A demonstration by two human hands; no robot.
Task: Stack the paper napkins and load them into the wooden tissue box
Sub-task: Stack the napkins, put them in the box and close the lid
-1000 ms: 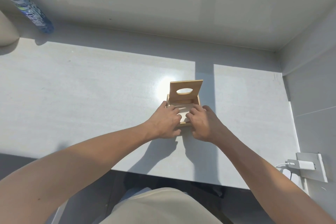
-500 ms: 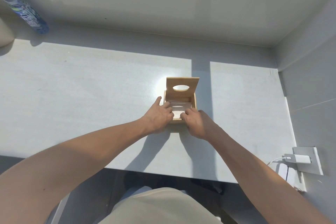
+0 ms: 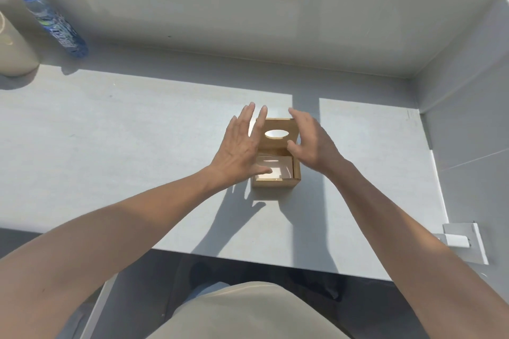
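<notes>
Both hands lifted off the napkins (image 3: 275,170), left hand (image 3: 239,146) and right hand (image 3: 309,140) spread, empty, flanking the raised lid (image 3: 278,133) of the wooden tissue box (image 3: 275,183)

Inspector A: Arms?
Inspector B: Both forearms bare, no sleeves; left hand (image 3: 238,147) and right hand (image 3: 312,143) carry no rings, watch or gloves.
Inspector A: Clothing?
Inspector B: Beige garment (image 3: 242,311) below.
</notes>
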